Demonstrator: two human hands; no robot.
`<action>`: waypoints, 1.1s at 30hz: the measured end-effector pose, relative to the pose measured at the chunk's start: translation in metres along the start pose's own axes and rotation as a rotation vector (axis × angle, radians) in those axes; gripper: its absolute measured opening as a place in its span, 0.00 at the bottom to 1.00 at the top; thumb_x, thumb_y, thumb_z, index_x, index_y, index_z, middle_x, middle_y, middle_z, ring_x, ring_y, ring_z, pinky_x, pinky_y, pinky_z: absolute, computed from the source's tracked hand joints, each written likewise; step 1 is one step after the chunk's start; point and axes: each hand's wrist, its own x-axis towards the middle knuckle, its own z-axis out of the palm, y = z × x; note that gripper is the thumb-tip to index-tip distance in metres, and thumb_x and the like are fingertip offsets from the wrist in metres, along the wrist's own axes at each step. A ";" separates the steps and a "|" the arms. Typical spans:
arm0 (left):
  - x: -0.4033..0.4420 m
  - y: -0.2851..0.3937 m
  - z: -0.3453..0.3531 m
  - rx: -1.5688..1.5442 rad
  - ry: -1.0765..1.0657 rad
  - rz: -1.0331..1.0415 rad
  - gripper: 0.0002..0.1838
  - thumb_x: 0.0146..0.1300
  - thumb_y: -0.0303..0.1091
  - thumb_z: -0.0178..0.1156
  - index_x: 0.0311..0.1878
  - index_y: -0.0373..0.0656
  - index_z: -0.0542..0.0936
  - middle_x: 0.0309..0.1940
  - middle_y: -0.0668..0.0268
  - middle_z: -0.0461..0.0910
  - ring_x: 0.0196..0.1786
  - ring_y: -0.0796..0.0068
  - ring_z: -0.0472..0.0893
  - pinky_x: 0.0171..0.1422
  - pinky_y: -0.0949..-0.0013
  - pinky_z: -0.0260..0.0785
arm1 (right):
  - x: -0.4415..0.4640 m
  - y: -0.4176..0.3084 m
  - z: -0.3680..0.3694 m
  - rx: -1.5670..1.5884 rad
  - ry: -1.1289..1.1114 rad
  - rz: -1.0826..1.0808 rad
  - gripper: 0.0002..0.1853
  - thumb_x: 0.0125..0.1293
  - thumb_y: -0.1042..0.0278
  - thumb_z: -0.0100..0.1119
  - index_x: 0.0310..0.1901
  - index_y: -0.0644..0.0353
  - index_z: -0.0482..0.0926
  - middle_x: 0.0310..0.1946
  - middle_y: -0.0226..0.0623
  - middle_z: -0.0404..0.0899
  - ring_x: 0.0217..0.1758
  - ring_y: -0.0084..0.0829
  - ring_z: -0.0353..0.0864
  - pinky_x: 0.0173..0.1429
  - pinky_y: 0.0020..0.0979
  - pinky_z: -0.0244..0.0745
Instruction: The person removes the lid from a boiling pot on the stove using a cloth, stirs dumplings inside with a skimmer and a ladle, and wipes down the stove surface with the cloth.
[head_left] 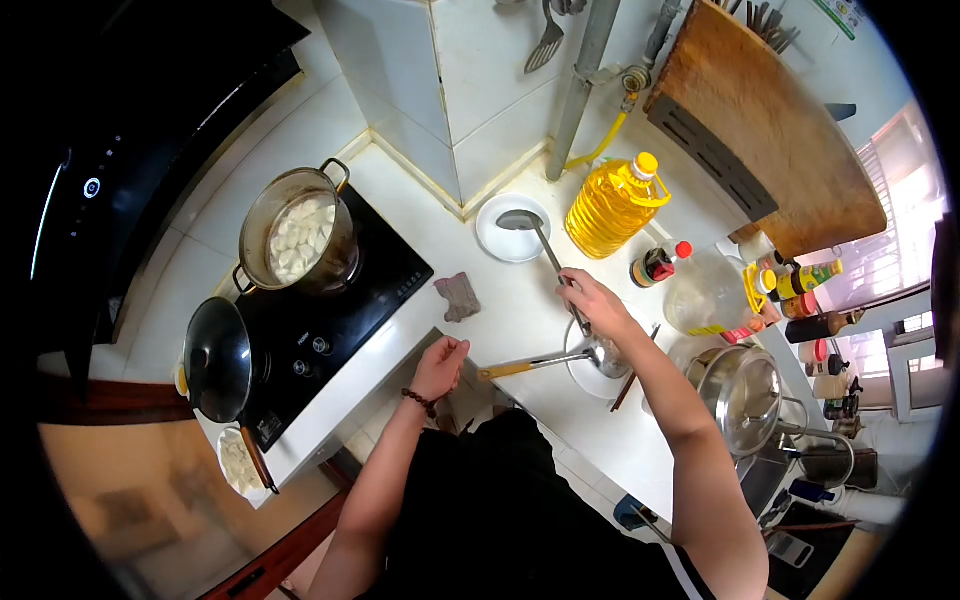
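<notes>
My right hand [592, 302] is closed on the handle of a metal ladle [520, 219], whose bowl rests over a white plate [513, 246] near the wall corner. Just below that hand, a slotted skimmer with a wooden handle [507, 370] lies across another white plate [590, 378], with chopsticks [624, 391] at its right side. My left hand [441, 366], with a beaded bracelet on the wrist, hovers by the counter edge with its fingers curled; whether anything is inside is hidden. A crumpled grey cloth [458, 297] lies above it.
On the black stove [375, 270] stands a pot [256, 230] with white pieces in liquid. A wok [218, 358] sits at its left. An oil bottle [607, 212], sauce bottles [655, 266] and a lidded steel pot [738, 400] stand to the right.
</notes>
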 end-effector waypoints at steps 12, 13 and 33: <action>-0.003 -0.011 0.028 -0.001 0.092 -0.058 0.14 0.76 0.42 0.61 0.36 0.45 0.74 0.21 0.77 0.68 0.18 0.88 0.63 0.20 0.76 0.55 | 0.000 0.049 0.001 -0.099 -0.169 -0.238 0.19 0.68 0.70 0.56 0.61 0.55 0.74 0.63 0.45 0.70 0.65 0.45 0.74 0.67 0.37 0.74; -0.003 -0.010 0.031 0.003 0.092 -0.044 0.14 0.76 0.42 0.60 0.36 0.45 0.74 0.21 0.77 0.68 0.18 0.88 0.62 0.20 0.76 0.54 | 0.000 0.050 0.001 0.012 -0.214 -0.127 0.19 0.69 0.69 0.56 0.61 0.56 0.73 0.62 0.45 0.70 0.65 0.45 0.74 0.67 0.37 0.74; 0.000 -0.014 0.038 -0.019 0.091 -0.103 0.13 0.78 0.42 0.58 0.36 0.49 0.71 0.22 0.78 0.65 0.19 0.88 0.62 0.21 0.77 0.57 | 0.003 0.136 -0.004 -0.103 -0.403 -0.263 0.12 0.74 0.62 0.52 0.51 0.61 0.75 0.49 0.44 0.73 0.58 0.45 0.76 0.63 0.40 0.73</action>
